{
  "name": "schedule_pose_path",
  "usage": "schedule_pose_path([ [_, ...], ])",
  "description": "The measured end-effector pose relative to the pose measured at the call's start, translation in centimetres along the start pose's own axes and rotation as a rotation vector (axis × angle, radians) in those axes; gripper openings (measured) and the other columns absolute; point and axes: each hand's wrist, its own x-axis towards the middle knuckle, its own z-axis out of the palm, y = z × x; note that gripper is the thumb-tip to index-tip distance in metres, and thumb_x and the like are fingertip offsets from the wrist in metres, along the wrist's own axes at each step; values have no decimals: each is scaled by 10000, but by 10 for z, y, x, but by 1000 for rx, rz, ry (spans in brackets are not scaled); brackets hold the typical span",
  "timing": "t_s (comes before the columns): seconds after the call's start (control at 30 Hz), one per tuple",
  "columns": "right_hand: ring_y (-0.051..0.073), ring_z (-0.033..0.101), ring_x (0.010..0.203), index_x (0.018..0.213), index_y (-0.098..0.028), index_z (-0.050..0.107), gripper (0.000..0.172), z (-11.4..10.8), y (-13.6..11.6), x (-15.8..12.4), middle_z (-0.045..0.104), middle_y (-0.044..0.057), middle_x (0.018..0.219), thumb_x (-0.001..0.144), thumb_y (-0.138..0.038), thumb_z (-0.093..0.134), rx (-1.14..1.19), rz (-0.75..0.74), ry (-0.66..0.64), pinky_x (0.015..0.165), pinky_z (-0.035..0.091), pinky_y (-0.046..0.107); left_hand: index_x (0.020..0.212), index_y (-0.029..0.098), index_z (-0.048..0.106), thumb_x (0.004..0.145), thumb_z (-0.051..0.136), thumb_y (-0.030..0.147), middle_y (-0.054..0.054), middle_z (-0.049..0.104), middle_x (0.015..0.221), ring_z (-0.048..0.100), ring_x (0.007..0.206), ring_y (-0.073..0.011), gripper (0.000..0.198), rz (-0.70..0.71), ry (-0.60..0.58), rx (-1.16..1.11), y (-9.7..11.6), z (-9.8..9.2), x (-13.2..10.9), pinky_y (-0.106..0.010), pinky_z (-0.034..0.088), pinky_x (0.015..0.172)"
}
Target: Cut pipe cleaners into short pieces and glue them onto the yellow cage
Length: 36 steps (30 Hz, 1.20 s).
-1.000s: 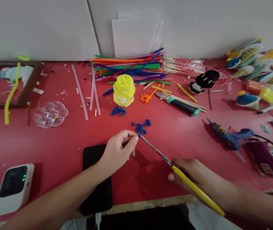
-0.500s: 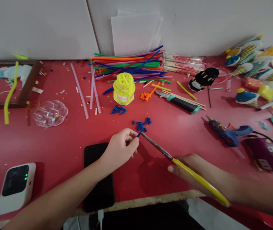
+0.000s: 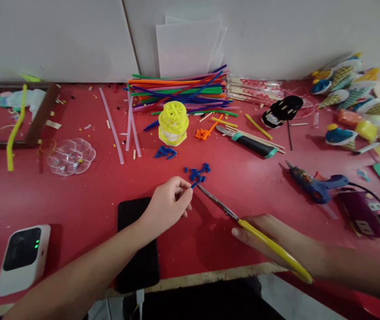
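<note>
Left fingers (image 3: 186, 198) pinched together on a short blue fuzzy-looking stick (image 3: 194, 185), right fingers (image 3: 241, 234) gripping slim metal scissors (image 3: 259, 237) with yellow handle, small blue bits (image 3: 194, 176) beyond, red tabletop (image 3: 86, 209).

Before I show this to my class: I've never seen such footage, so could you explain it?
No machine here: these are one person's bare hands, seen from a camera worn on that person's head, looking forward and down. The left hand pinches a short blue piece; the right hand holds yellow-handled scissors, with their tips close to that piece. The red table bears more small blue pieces, a yellow model, a bundle of coloured stems, a utility knife and a glue gun. The left forearm hides part of a black phone.
</note>
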Motion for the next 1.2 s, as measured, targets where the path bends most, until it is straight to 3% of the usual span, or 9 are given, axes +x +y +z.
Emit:
schedule_pose_path([
  [0.33,137,368,588,635,-236,388,709,-3,-14,-3,404,-12,628,830,-904,255,-13,32,-6,535,332,294,991,202,519,957,534,348,76,598,599,591,462,-82,151,38,-28,-142,-8,0,1,-204,493,501],
  [0.6,122,344,593,673,-226,421,697,1,-5,2,422,-23,644,827,-899,325,-38,76,-76,545,297,292,947,199,532,972,512,334,68,601,588,596,467,-82,138,40,-39,-135,-8,-1,0,-202,506,509],
  [1.2,119,359,587,687,-220,452,711,1,-3,3,479,-7,652,833,-900,304,-92,44,-64,532,313,280,888,199,530,946,561,352,49,658,595,614,454,-90,167,-5,-13,-118,-3,-2,0,-207,462,489],
])
